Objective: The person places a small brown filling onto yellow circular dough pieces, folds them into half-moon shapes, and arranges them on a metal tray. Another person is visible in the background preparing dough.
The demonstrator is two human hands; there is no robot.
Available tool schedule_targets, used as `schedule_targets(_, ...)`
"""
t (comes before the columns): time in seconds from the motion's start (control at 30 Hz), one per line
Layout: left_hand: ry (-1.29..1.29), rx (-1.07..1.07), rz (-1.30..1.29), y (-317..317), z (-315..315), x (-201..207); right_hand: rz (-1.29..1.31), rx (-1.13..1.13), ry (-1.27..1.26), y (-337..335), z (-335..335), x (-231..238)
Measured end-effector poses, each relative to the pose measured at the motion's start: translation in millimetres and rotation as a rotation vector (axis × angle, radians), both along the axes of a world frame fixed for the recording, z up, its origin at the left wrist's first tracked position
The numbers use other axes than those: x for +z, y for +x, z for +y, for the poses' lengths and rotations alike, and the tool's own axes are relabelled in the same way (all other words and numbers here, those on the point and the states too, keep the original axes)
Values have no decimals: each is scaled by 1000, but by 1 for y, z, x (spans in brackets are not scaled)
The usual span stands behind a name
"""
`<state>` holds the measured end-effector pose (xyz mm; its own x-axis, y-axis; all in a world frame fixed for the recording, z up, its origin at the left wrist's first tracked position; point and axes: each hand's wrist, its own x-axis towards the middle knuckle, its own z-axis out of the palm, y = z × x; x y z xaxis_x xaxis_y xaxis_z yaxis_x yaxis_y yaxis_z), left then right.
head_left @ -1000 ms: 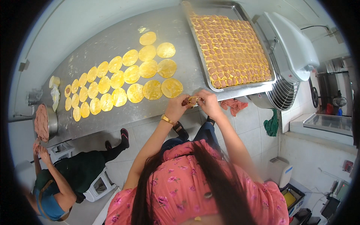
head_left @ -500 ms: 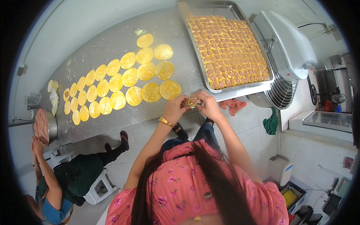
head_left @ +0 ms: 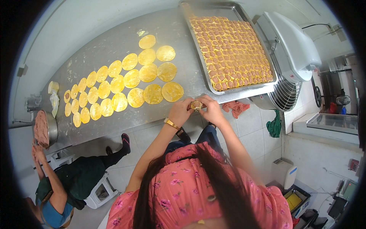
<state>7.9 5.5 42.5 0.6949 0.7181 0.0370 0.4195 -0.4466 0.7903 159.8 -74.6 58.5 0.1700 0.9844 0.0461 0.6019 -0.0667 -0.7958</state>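
Between my two hands, just off the table's near edge, is a small open-topped dumpling with a pale yellow wrapper and pinkish filling. My left hand has its fingers closed on one side of it, and a gold watch circles that wrist. The fingers of my right hand pinch the other side. Several round yellow dough wrappers lie in rows on the metal table to the left. A large metal tray at the upper right carries tight rows of similar dumplings.
A metal bowl heaped with pink minced filling stands at the table's left end. A co-worker's hands are beside it. At the right stands a mixer with a wire guard. A pink cloth lies below the tray.
The dumpling's filled top now faces up more plainly between my fingers. The co-worker's hands have dropped slightly lower beside the bowl. The wrappers and tray have stayed put.
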Motion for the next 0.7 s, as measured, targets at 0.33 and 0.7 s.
schedule_targets(0.33, -78, 62, 1, 9, -2, -4, -214, -19, 157, 3, 12, 1)
schedule_targets(0.7, 57, 60, -22, 8, 3, -6, -135, -113, 171, -3, 8, 1)
